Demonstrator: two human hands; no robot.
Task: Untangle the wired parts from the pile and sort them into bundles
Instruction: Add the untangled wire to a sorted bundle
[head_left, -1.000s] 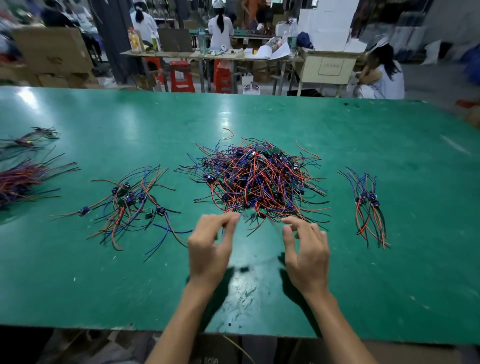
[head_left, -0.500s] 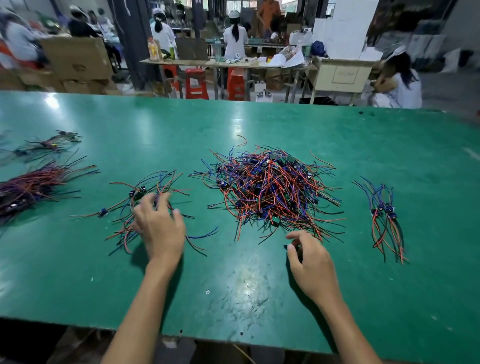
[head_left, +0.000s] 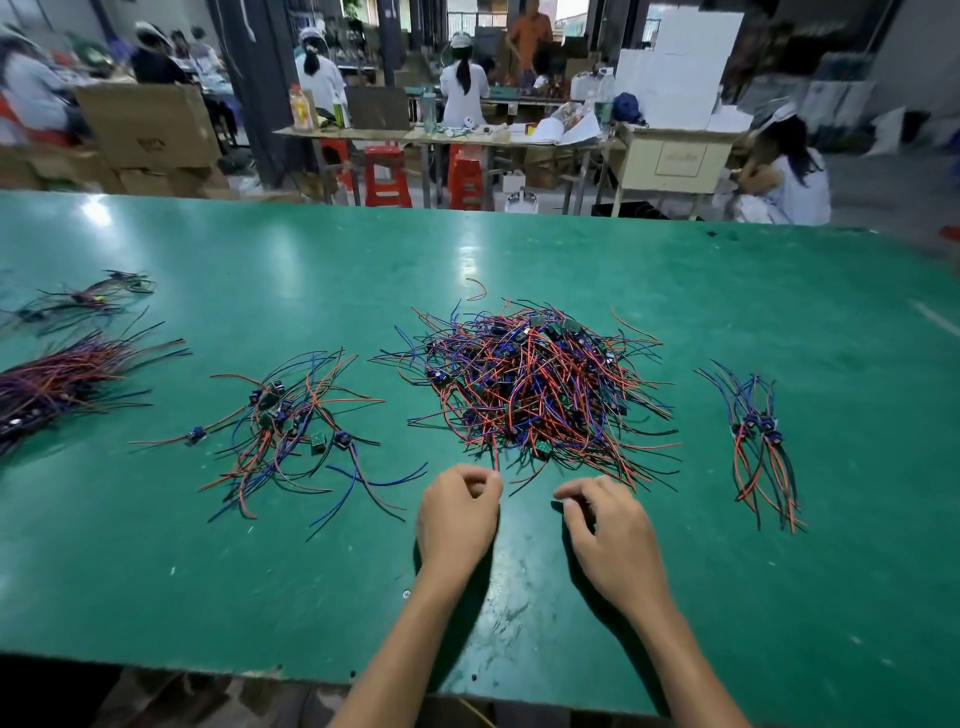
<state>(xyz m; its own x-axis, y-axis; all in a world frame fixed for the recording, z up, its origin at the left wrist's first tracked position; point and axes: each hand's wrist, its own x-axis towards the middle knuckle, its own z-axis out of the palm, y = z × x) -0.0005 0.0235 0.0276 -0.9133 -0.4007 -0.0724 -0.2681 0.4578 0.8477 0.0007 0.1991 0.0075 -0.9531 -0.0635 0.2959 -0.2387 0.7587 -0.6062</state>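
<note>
A big tangled pile of wired parts (head_left: 535, 384), red, blue and black leads with small green boards, lies mid-table. My left hand (head_left: 457, 514) is at its near edge, thumb and forefinger pinched on the end of a red wire (head_left: 496, 454) that runs out of the pile. My right hand (head_left: 608, 535) rests just right of it, fingers loosely bent and apart, tips by the pile's front fringe with nothing seen in them. A loose spread group of parts (head_left: 291, 426) lies to the left. A small aligned bundle (head_left: 761, 441) lies to the right.
At the far left lie a thick bundle of wires (head_left: 57, 384) and a smaller one (head_left: 88, 299) behind it. The green table (head_left: 519, 249) ends close to my body. Beyond its far edge are people at work tables, red stools and cardboard boxes.
My left hand has come back from the loose group on the left to the pile's near edge and pinched a red wire. My right hand has stayed put.
</note>
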